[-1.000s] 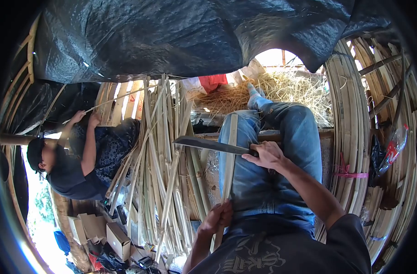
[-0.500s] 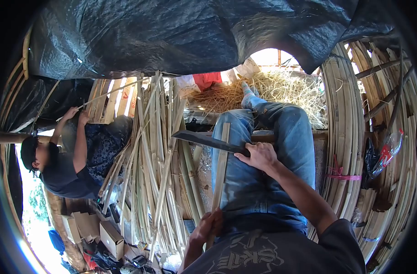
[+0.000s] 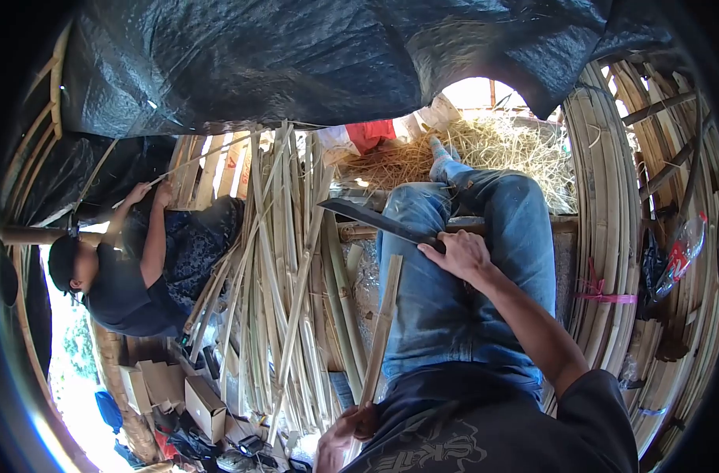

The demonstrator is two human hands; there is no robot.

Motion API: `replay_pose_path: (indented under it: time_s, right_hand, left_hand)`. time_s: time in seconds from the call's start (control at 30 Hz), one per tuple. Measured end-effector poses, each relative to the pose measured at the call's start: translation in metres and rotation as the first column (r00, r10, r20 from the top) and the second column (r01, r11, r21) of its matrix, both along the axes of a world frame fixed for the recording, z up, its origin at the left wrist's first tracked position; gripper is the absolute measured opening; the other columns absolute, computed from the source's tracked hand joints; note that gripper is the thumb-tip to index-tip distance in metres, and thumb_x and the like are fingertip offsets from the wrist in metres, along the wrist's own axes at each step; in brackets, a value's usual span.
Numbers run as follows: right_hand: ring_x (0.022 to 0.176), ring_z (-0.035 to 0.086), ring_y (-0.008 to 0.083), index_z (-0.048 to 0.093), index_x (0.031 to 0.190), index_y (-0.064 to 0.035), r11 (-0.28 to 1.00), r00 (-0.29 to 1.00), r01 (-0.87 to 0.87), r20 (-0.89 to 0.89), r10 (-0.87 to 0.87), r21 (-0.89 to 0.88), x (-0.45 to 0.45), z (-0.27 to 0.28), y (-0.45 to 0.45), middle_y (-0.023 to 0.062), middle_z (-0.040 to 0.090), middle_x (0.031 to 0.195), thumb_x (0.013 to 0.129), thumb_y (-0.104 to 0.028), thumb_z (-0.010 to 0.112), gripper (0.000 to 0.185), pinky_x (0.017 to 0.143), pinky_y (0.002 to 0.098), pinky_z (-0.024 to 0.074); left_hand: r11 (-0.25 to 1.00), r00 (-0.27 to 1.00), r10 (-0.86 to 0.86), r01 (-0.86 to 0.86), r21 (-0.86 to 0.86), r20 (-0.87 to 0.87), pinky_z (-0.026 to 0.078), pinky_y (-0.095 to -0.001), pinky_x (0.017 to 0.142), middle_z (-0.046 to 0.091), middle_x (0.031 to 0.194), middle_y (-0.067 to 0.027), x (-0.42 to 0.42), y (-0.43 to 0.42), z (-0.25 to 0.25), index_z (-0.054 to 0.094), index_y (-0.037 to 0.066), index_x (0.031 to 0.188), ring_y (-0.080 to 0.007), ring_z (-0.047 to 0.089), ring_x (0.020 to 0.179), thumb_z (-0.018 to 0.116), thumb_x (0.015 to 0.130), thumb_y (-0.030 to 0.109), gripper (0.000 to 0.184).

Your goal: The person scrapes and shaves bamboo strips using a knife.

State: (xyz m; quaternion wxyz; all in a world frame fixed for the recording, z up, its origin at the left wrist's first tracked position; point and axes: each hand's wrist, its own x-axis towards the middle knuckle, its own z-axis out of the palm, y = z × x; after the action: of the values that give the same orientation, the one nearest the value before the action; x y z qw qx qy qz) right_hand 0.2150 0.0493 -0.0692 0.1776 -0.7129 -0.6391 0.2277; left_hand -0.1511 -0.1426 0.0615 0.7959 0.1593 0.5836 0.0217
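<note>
My right hand (image 3: 463,254) is closed around the handle of a machete (image 3: 379,221), resting over my jeans near the knees. The dark blade points to the left, its edge just past the far end of a bamboo strip (image 3: 384,315). Low in the view, beside my left hip, my left hand (image 3: 345,438) grips that strip near its lower end. The strip runs forward along my left thigh, its top end a little below the blade and apart from it.
Many long bamboo strips (image 3: 284,276) lean in a loose heap on my left. Beyond them a co-worker (image 3: 131,276) handles a thin strip. A bamboo bundle (image 3: 603,197) tied with pink ribbon stands on my right. Straw (image 3: 517,158) lies ahead; cardboard boxes (image 3: 206,406) sit lower left.
My left hand has drawn the bamboo strip back toward me, so its top end no longer crosses under the blade. The machete is tilted slightly more. The whole view has shifted a little.
</note>
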Motion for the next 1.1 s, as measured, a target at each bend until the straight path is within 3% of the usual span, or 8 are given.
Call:
replay_pose_path:
  time_s: [0.17,0.23,0.33,0.57,0.87,1.07,1.1]
  right_hand:
    - [0.077,0.072,0.0398,0.074,0.09,-0.0025,0.995,0.993,-0.091,-0.077,0.088,-0.044,0.004,0.011,-0.004,0.0223,0.071,0.076,0.093,-0.072,0.049,0.073,0.073,0.0485,0.0593]
    - [0.075,0.072,0.0399,0.073,0.088,-0.0025,0.993,0.993,-0.118,-0.031,0.117,-0.02,0.001,0.015,-0.007,0.0227,0.07,0.074,0.093,-0.071,0.05,0.072,0.072,0.0486,0.0592]
    - [0.071,0.071,0.0397,0.071,0.083,-0.0024,0.989,0.99,-0.137,0.019,0.137,0.048,0.0,0.014,-0.011,0.0236,0.068,0.069,0.092,-0.07,0.053,0.07,0.069,0.049,0.0586]
    - [0.068,0.072,0.0371,0.071,0.081,-0.0031,0.99,0.993,-0.117,0.041,0.114,0.084,-0.006,0.007,-0.012,0.0223,0.068,0.068,0.092,-0.07,0.054,0.07,0.065,0.0478,0.0586]
    - [0.064,0.072,0.0363,0.07,0.079,-0.0048,0.989,0.995,-0.046,0.099,0.033,0.138,-0.01,-0.003,-0.012,0.0196,0.068,0.064,0.089,-0.071,0.057,0.068,0.061,0.0471,0.0588]
    - [0.064,0.072,0.0358,0.071,0.079,-0.0057,0.983,0.988,-0.072,0.145,0.047,0.17,-0.01,-0.006,-0.013,0.0195,0.067,0.063,0.088,-0.072,0.057,0.068,0.061,0.0466,0.0591]
    - [0.065,0.072,0.0359,0.071,0.079,-0.0059,0.984,0.987,-0.071,0.152,0.046,0.163,-0.01,-0.006,-0.014,0.0196,0.068,0.064,0.088,-0.072,0.056,0.069,0.061,0.0463,0.0592]
  left_hand:
    - [0.994,0.993,0.019,-0.032,0.108,0.115,0.023,-0.0254,0.04,0.036,0.059,0.0063,0.018,0.029,-0.03,0.043,0.017,0.074,-0.0067,0.032,0.045,0.038,0.112,0.038,0.044]
    - [0.993,0.986,0.011,-0.03,0.113,0.169,0.023,-0.0253,0.04,0.036,0.059,0.0061,0.028,0.052,-0.044,0.043,0.017,0.074,-0.0068,0.032,0.046,0.039,0.111,0.038,0.043]
    - [0.994,0.99,0.058,-0.068,0.08,0.127,0.023,-0.0254,0.04,0.036,0.059,0.0056,0.047,0.087,-0.049,0.043,0.017,0.075,-0.0068,0.032,0.045,0.045,0.11,0.039,0.041]
    - [0.977,0.999,-0.019,0.009,0.212,0.044,0.024,-0.0267,0.04,0.035,0.057,0.0052,0.069,0.112,-0.05,0.045,0.017,0.078,-0.0075,0.031,0.044,0.051,0.107,0.044,0.04]
    - [0.965,0.998,-0.009,0.024,0.263,-0.057,0.025,-0.0284,0.042,0.037,0.056,0.0034,0.071,0.078,-0.028,0.046,0.014,0.072,-0.0093,0.033,0.044,0.049,0.107,0.043,0.046]
    - [0.953,0.977,0.017,0.049,0.298,-0.214,0.025,-0.028,0.046,0.039,0.06,0.0036,0.068,0.053,0.0,0.049,0.013,0.074,-0.0087,0.037,0.049,0.049,0.108,0.041,0.044]
    - [0.889,0.963,-0.04,0.156,0.431,-0.266,0.024,-0.0283,0.046,0.039,0.06,0.004,0.064,0.046,-0.003,0.05,0.013,0.074,-0.0084,0.036,0.049,0.049,0.108,0.04,0.043]
